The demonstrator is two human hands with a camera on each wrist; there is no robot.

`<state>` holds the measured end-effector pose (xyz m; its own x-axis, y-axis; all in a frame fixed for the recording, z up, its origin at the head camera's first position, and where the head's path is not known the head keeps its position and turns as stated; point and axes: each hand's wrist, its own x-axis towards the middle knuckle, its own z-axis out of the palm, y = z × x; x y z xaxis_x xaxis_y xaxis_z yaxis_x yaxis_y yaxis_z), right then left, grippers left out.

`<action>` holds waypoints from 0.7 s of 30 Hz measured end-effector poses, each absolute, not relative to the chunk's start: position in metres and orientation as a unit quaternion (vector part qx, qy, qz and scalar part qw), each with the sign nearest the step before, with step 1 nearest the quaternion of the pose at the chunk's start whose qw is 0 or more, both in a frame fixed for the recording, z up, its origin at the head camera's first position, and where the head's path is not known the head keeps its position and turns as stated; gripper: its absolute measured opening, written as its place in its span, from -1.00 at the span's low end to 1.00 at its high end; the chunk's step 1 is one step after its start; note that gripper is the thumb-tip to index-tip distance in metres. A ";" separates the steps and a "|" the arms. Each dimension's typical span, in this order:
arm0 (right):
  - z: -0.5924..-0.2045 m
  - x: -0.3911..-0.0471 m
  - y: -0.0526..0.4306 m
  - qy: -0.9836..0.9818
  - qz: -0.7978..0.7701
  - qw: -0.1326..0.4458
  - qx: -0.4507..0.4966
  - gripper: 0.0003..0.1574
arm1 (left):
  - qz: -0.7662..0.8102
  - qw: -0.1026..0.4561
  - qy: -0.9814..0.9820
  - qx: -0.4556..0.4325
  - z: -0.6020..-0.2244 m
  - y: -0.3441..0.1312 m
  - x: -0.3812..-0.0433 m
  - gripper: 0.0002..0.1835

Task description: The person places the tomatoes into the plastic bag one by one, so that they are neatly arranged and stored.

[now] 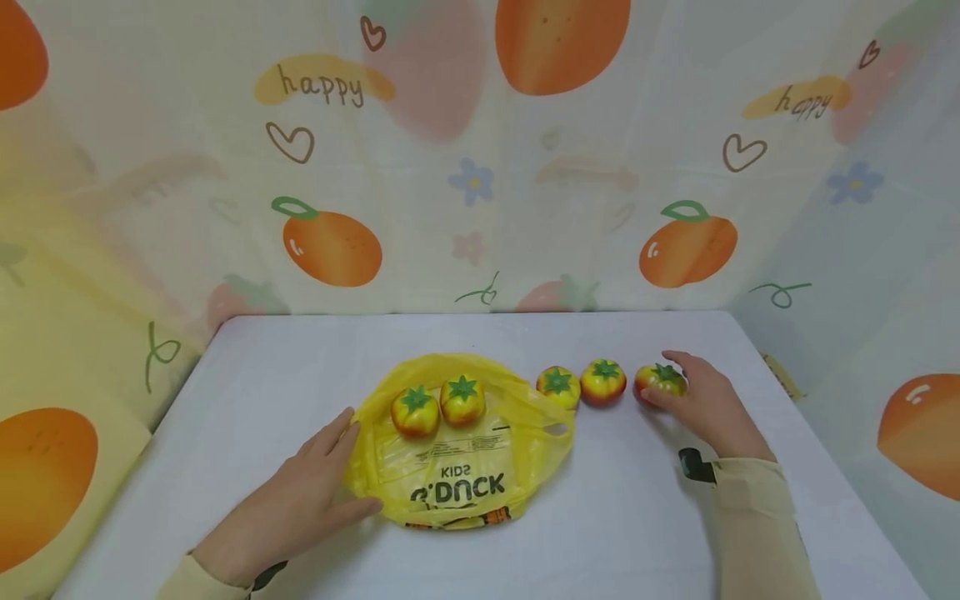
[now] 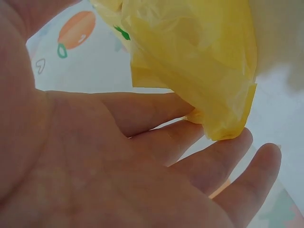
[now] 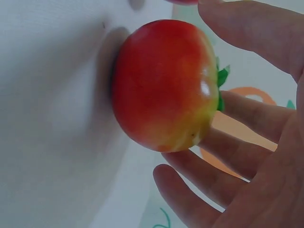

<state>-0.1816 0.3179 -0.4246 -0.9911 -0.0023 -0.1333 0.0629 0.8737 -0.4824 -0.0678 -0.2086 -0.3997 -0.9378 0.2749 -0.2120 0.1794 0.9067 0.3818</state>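
Note:
A yellow plastic bag (image 1: pixel 525 458) lies spread on the table, and two red-and-yellow toy tomatoes (image 1: pixel 415 412) sit within its outline. Whether they are inside or on top, I cannot tell. My left hand (image 1: pixel 296 492) is at the bag's left edge; in the left wrist view its nearly straight fingers (image 2: pixel 223 161) touch the plastic. Around the rightmost toy tomato (image 3: pixel 164 90) is my right hand (image 1: pixel 708 404), thumb and fingers spread, with the thumb apart from it in the right wrist view. That tomato appears to rest on the table.
Two more toy tomatoes, one (image 1: pixel 558 383) at the bag's right edge and another (image 1: pixel 603 382) beside it, stand left of my right hand. A white cloth covers the table (image 1: pixel 615 517). Behind it hangs a fruit-printed curtain (image 1: pixel 525 200).

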 end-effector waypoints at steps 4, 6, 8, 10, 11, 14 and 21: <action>-0.427 -0.183 0.314 0.963 -0.257 0.077 0.031 0.17 | 0.181 0.136 0.968 0.113 -0.398 -0.208 -0.068 0.24; -0.428 -0.184 0.311 0.962 -0.257 0.084 0.041 0.18 | 0.178 0.144 0.968 0.106 -0.397 -0.207 -0.069 0.25; -0.427 -0.184 0.310 0.961 -0.257 0.090 0.049 0.18 | 0.177 0.153 0.967 0.100 -0.397 -0.206 -0.070 0.27; -0.428 -0.184 0.309 0.961 -0.254 0.092 0.052 0.17 | 0.176 0.159 0.967 0.095 -0.397 -0.206 -0.071 0.28; -0.428 -0.184 0.308 0.962 -0.253 0.091 0.051 0.15 | 0.177 0.160 0.966 0.094 -0.397 -0.206 -0.071 0.28; -0.429 -0.184 0.309 0.963 -0.249 0.089 0.049 0.11 | 0.180 0.163 0.966 0.091 -0.398 -0.205 -0.071 0.28; -0.431 -0.183 0.311 0.966 -0.245 0.077 0.038 0.02 | 0.185 0.159 0.965 0.096 -0.398 -0.205 -0.070 0.27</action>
<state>-0.1827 0.3106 -0.4305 -0.9854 0.0348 -0.1669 0.1101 0.8773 -0.4671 -0.0702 -0.2050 -0.3976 -0.9312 0.2439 -0.2708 0.1267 0.9134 0.3868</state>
